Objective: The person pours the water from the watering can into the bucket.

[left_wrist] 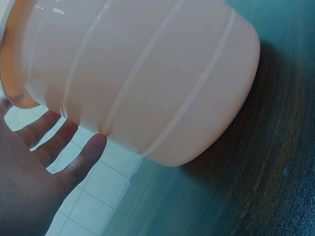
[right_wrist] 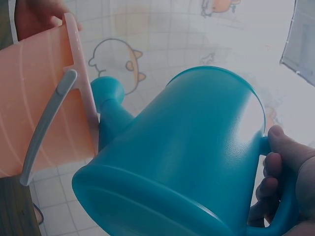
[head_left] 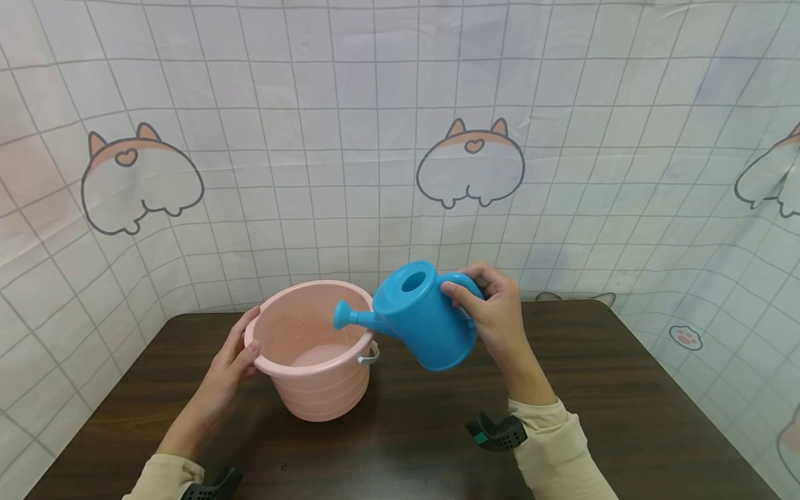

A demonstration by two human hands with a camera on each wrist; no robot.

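Observation:
A pink bucket [head_left: 321, 392] stands on the dark wooden table, with drops on its inner wall and a paler round patch at the bottom. My left hand [head_left: 228, 357] holds its left rim, thumb over the edge; in the left wrist view fingers [left_wrist: 88, 152] touch the outer wall. My right hand [head_left: 500, 316] grips the handle of a blue watering can [head_left: 431, 326], held above the table and tipped left. Its spout head [head_left: 342, 314] reaches over the bucket's right rim. The bucket's grey handle [right_wrist: 47, 128] hangs down on the side near the can.
The brown table [head_left: 412, 444] extends to both sides and toward me. Behind it hangs a white gridded cloth [head_left: 325, 173] with cartoon corgi prints, also along the left and right sides. A dark strap device [head_left: 496, 432] sits at my right wrist.

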